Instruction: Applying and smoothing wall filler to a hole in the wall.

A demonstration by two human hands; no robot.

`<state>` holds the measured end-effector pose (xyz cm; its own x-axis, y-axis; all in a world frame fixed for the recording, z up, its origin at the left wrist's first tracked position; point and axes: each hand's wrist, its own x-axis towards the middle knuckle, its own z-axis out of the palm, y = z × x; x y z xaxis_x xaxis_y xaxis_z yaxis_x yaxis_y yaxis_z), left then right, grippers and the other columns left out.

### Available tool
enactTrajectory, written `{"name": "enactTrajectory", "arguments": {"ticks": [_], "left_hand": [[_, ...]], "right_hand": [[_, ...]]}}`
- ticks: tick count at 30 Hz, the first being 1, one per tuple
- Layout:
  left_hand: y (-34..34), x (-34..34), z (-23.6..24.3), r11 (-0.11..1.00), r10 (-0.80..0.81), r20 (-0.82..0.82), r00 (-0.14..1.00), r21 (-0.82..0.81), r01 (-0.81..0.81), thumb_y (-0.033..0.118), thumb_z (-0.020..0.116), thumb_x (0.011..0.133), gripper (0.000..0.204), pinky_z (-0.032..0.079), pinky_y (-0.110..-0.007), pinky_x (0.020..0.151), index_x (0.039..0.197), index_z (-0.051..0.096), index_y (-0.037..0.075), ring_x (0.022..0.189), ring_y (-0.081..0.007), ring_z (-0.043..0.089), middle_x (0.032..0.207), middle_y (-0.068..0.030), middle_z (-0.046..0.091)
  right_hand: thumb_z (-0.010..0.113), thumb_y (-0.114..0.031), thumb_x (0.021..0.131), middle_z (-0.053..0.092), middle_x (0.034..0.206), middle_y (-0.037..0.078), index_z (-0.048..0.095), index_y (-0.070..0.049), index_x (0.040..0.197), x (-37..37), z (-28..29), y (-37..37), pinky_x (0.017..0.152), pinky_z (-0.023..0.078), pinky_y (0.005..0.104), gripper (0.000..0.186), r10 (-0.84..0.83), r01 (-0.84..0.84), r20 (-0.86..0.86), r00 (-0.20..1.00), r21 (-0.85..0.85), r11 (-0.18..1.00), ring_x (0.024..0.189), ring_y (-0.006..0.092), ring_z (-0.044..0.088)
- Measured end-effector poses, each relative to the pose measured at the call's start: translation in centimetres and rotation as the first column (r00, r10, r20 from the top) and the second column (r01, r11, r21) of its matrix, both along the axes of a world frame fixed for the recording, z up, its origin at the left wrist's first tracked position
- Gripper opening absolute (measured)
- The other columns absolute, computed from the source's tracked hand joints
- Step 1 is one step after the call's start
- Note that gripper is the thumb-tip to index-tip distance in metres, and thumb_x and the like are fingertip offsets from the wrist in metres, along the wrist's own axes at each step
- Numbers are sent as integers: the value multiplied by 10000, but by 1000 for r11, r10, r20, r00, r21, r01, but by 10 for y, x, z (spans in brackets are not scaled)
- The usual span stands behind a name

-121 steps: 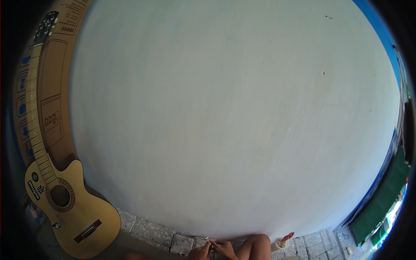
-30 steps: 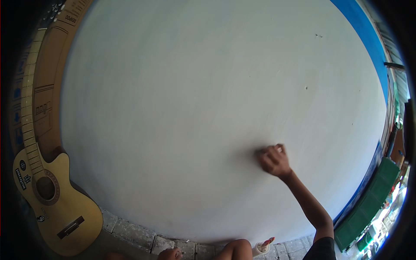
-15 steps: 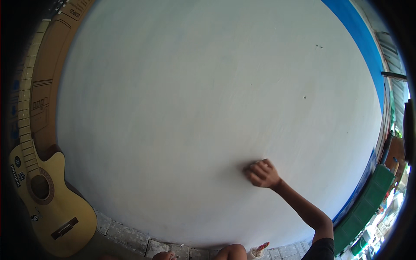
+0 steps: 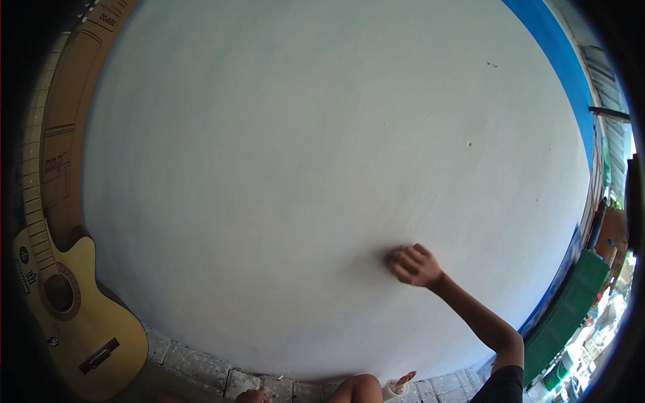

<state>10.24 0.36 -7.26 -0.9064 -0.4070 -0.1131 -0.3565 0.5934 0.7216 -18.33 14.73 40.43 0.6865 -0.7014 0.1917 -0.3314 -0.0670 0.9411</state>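
Note:
My right hand (image 4: 416, 266) is closed and pressed against the pale wall (image 4: 269, 168), low and right of the middle. A small dark thing shows at its fingertips, blurred and mostly covered by the fingers, so I cannot tell its kind. The right forearm comes in from the lower right, with a dark sleeve at the bottom. At the lower edge a cut-off patch of skin (image 4: 252, 396) shows beside my bent knee (image 4: 359, 388); whether it is my left hand or the other knee I cannot make out.
A guitar (image 4: 111, 322) leans at the left, before a tall cardboard box (image 4: 64, 134). Along the wall's foot runs a grey brick ledge (image 4: 195, 363). A white cup (image 4: 395, 391) with a red-tipped item stands near my knee. At the right is a long green object (image 4: 568, 316).
My right hand has shifted slightly to the right along the wall, still closed. The whole view has moved a little, with the guitar and box slipping left.

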Motion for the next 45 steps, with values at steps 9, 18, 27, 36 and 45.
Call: {"name": "enactTrajectory", "arguments": {"ticks": [9, 18, 27, 36, 45], "left_hand": [[1, 0, 14, 1000, 11, 48, 999, -3, -11, 269, 577, 923, 504, 514, -423, 824, 1360, 463, 44, 938, -320, 615, 1112, -179, 630], [3, 7, 10, 999, 10, 65, 998, 33, -13, 304, 576, 931, 514, 502, -421, 846, 1361, 460, 46, 963, -313, 598, 1124, -173, 618], [-9, -12, -44, 989, 115, -215, 970, -67, -132, 260, 556, 935, 485, 470, -392, 609, 1343, 474, 12, 591, -228, 519, 737, -137, 600], [-15, -10, -72, 922, 129, -217, 967, 385, -37, 233, 543, 935, 482, 408, -367, 524, 1342, 473, -16, 528, -211, 437, 659, -124, 539], [3, 8, 58, 995, -14, 142, 990, 96, 1, 303, 592, 923, 552, 513, -406, 796, 1369, 441, 14, 859, -293, 608, 1014, -155, 646]], "right_hand": [[644, -52, 744, 549, 922, 144, 560, -11, 986, -15, 51, -3, 649, 457, 436, 260, 34, 69, 236, 971, -417, 906, 806, 315, 549], [652, -58, 712, 566, 935, 117, 580, -45, 918, -8, 24, -1, 621, 444, 396, 219, 13, 73, 237, 971, -346, 935, 791, 281, 557], [585, -12, 814, 517, 833, 150, 537, -9, 931, -16, 65, 8, 589, 449, 427, 126, 127, 102, 355, 926, -561, 822, 755, 333, 530], [632, -21, 753, 532, 849, 82, 537, -50, 873, -14, 43, 7, 538, 443, 358, 156, 60, 71, 265, 962, -462, 884, 743, 250, 557], [672, -95, 732, 576, 972, 125, 589, -112, 947, -22, 12, 1, 668, 502, 371, 231, -12, 26, 72, 997, -197, 980, 899, 281, 593]]}}
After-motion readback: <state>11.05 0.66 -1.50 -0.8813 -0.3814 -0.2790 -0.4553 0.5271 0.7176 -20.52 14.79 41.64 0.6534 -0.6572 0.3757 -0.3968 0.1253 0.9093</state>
